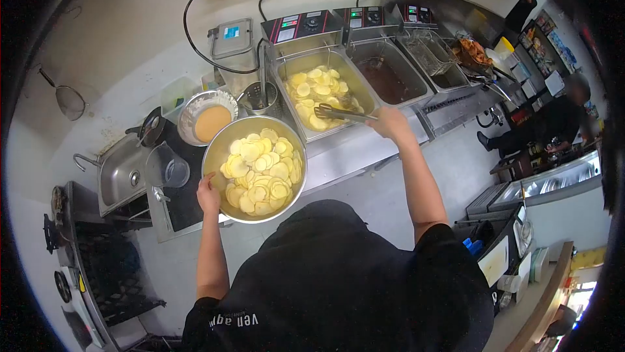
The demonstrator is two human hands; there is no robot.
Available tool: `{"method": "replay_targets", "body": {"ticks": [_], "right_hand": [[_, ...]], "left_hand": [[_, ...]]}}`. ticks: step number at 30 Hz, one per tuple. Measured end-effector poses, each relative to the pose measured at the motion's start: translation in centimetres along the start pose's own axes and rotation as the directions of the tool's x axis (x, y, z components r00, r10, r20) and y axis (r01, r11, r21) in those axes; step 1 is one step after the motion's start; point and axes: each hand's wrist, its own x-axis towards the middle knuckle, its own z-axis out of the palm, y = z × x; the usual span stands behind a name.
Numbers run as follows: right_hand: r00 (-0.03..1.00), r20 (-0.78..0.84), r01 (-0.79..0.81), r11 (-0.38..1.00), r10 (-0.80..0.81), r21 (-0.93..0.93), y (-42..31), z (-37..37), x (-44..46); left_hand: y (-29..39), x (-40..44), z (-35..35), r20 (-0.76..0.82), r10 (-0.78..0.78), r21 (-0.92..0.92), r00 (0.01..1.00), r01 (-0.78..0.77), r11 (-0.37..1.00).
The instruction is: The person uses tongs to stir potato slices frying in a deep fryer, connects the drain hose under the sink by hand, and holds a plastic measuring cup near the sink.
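Observation:
My left hand [208, 194] grips the left rim of a large steel mixing bowl [302, 186], which is tilted slightly toward me. Thin raw potato slices [263, 163] are heaped inside it. My right hand [392, 125] is closed round the handle of metal tongs [348, 115], reaching over the left fryer basin [370, 95]. The head of the tongs touches the slices in that basin. Many pale yellow potato slices [316, 85] float there in bubbling oil.
Right of it are a basin of dark oil [388, 70] and a wire fry basket [426, 49]. A bowl of orange-tan batter [213, 123], a clear jug [168, 166] and a sink [124, 176] lie left. At far right, another person [553, 117] sits.

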Motion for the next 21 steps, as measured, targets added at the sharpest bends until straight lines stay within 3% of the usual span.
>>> {"method": "replay_targets", "body": {"ticks": [4, 6, 9, 12, 16, 21], "right_hand": [[0.995, -0.089, -0.046, 0.998, 0.041, -0.053, 1.5, -1.0, 0.3], [0.975, -0.168, -0.158, 0.984, 0.142, -0.085, 1.6, -1.6, -0.2], [0.989, -0.095, -0.12, 0.987, 0.11, -0.11, 1.3, -1.0, 0.3], [0.994, -0.109, -0.037, 0.997, 0.03, -0.065, -0.1, -1.4, 1.1], [0.99, -0.136, -0.046, 0.999, 0.048, 0.02, -1.6, 0.8, 4.9], [0.996, -0.091, 0.014, 0.997, -0.021, -0.077, -2.1, 3.1, 6.3]], "left_hand": [[-0.1, 0.0, 0.0, 0.014, -0.028, -0.008, 1.0, 0.028, 1.0], [0.2, -0.1, -0.2, 0.035, -0.066, 0.006, 0.997, 0.066, 0.998], [0.0, 0.1, -0.1, 0.048, -0.085, 0.008, 0.995, 0.085, 0.996], [0.0, 0.1, 0.0, 0.049, -0.102, 0.054, 0.994, 0.099, 0.994], [-0.6, 0.1, 0.5, 0.03, -0.083, 0.028, 0.996, 0.082, 0.996], [0.9, -0.2, -0.3, -0.01, -0.035, 0.063, 0.999, 0.036, 0.997]]}}
